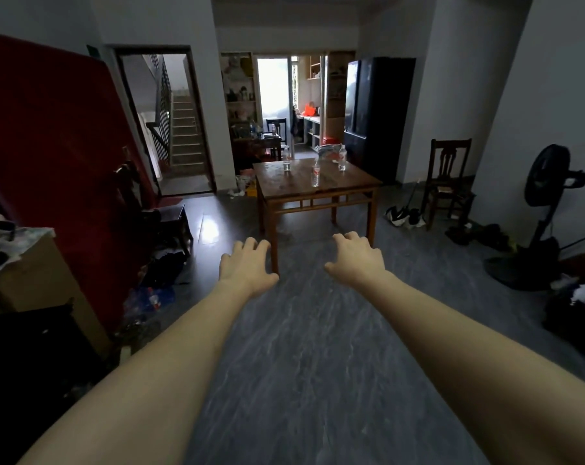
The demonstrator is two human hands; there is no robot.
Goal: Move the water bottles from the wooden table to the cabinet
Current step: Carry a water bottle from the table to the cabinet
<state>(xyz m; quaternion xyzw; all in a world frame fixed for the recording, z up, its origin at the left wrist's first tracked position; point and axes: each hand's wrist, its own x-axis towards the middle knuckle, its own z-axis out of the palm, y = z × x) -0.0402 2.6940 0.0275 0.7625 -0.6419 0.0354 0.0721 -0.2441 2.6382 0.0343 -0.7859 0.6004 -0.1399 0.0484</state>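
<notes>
A dim room with pale walls (156, 25) and a grey, marble-streaked floor (318, 330) that shines where light falls. The landmark is a black fridge (378, 105) at the back. Left of the fridge, a bright window (272, 85) sits between open wooden shelves (239, 88). Further left of the fridge, a doorway (170, 122) shows a staircase (187, 132), then a large dark red panel (46, 135). Right of the fridge, a wooden chair (448, 182) stands against the wall, and beyond it a black standing fan (549, 176)
</notes>
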